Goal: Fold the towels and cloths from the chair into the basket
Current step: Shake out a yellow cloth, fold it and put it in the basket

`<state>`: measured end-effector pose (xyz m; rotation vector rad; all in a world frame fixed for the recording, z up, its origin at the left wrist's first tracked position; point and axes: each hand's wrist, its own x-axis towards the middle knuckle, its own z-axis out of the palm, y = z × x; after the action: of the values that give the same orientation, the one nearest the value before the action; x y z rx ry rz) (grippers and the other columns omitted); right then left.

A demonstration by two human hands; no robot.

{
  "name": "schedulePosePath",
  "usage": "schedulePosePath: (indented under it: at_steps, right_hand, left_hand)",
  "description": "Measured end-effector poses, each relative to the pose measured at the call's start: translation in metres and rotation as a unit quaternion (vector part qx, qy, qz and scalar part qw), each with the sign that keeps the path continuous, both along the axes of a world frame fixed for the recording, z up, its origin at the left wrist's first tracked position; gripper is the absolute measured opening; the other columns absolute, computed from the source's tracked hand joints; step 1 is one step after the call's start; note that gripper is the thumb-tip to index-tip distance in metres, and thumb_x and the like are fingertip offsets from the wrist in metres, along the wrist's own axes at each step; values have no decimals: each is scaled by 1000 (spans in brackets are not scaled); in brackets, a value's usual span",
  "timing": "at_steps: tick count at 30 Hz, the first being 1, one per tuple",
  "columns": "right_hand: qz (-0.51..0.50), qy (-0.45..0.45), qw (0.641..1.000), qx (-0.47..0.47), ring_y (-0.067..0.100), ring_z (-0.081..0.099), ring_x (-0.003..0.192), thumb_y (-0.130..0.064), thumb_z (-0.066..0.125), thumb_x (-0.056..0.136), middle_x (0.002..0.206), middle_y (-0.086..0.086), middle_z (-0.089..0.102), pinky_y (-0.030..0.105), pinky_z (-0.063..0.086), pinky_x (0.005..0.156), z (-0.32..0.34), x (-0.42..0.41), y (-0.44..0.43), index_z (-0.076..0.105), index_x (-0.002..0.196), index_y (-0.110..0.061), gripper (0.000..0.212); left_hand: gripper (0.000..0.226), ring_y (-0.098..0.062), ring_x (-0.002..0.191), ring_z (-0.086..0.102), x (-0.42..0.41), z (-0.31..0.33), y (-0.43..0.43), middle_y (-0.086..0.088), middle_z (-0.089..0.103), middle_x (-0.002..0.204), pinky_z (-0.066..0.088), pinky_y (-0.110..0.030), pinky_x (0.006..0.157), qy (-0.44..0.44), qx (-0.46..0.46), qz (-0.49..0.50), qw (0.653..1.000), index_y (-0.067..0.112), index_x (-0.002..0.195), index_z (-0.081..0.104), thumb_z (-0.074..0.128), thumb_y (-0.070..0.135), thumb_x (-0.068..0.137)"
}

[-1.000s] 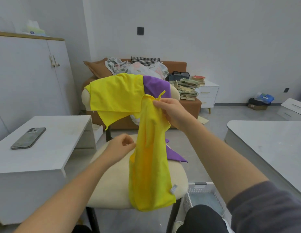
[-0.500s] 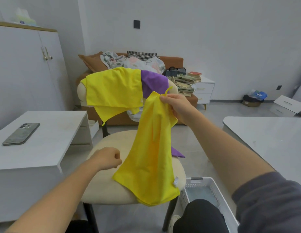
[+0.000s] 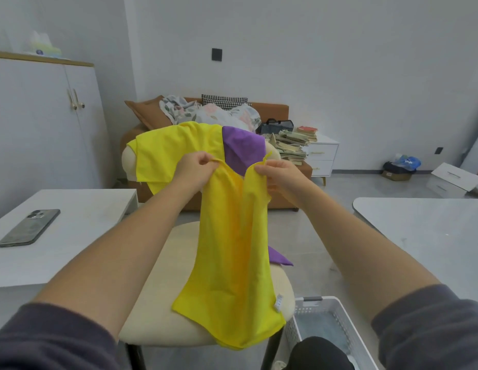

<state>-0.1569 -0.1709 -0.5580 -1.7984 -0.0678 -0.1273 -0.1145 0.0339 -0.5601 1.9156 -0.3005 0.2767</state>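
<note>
while the yellow cloth (image 3: 232, 252) hangs, left hand (image 3: 192, 169) and right hand (image 3: 279, 173) pinch its top corners.

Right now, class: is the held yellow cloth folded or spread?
Not folded: the yellow cloth hangs loose, left hand and right hand pinching its top corners.
</note>
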Motion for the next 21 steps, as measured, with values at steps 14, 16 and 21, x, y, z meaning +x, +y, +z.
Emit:
schedulePosePath:
  at_steps: [14,16,21]
  right_hand:
    - [-155,-131,974,101,24,61,95,-29,51,100,99,5,58,44,55,81,51,-7,-35,58,94,-16,16]
    - [-163,-125,975,90,26,58,95,-30,52,99,99,8,57,46,53,82,35,-21,-33,61,94,-15,19]
    - [-158,-77,980,96,25,53,85,-32,59,92,89,11,52,46,47,74,-20,-69,-24,63,84,-11,23]
  left_hand:
    - [23,-14,71,51,-15,65,77,1,50,76,46,-32,71,-47,-147,61,986,25,78,54,45,18,99]
    - [23,-19,74,53,-31,50,87,0,52,77,48,-33,71,-26,-131,50,990,24,79,55,46,19,99]
    - [21,-12,60,57,-76,0,109,1,57,72,48,-26,55,40,-115,24,992,22,82,58,47,17,99]
